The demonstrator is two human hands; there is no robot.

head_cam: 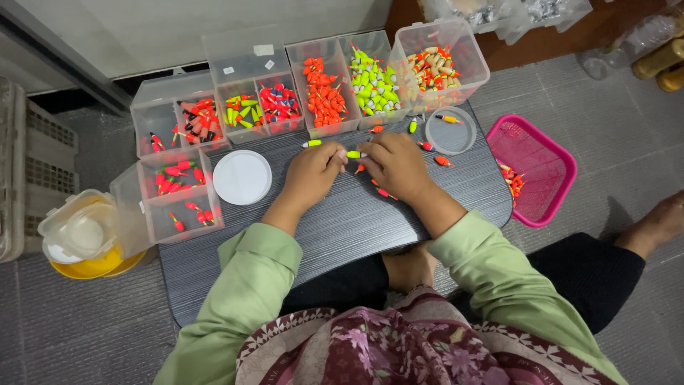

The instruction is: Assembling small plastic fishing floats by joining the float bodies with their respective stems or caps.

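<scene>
Dark ribbed tabletop (342, 221) on grey floor (627, 128), both hands' fingers (340, 158) pinched around a yellow-green float (354, 155).

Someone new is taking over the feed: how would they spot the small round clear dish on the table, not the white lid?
Start at the dark grey low table and go to its far right corner, just left of the pink mesh basket. The round clear dish sits there, in front of the clear bin of tan floats. Unlike the opaque white lid on the left, it is see-through and holds one orange float.
</scene>
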